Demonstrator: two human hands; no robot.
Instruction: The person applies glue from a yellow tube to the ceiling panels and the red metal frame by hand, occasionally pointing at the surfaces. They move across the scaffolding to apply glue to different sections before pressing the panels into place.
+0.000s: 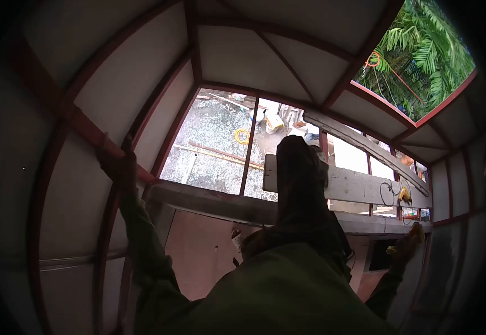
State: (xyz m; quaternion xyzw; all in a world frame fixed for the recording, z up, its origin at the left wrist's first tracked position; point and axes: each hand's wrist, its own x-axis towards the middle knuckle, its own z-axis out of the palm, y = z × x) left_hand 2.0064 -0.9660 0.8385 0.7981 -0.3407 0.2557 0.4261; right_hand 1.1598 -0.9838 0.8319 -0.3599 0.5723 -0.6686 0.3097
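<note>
My left hand (118, 167) is raised at the left, holding on to a red beam (86, 129) that slants along the pale wall panels. Low on the right, near the end of a grey plank, my right hand (408, 244) is closed round something yellow, too dark and small to identify. Between my arms, my bent leg (301, 184) in dark trousers reaches over a wooden plank (355, 187). On that plank lies a yellow object (404, 195) with a thin black cable looped beside it.
A grey beam (215, 202) crosses below the red-framed opening. Far beneath are gravelly ground (212, 134), a yellow coiled hose (242, 136) and a white bucket (274, 124). Another long plank (366, 151) slants at the right. Palm leaves (430, 56) show through the upper opening.
</note>
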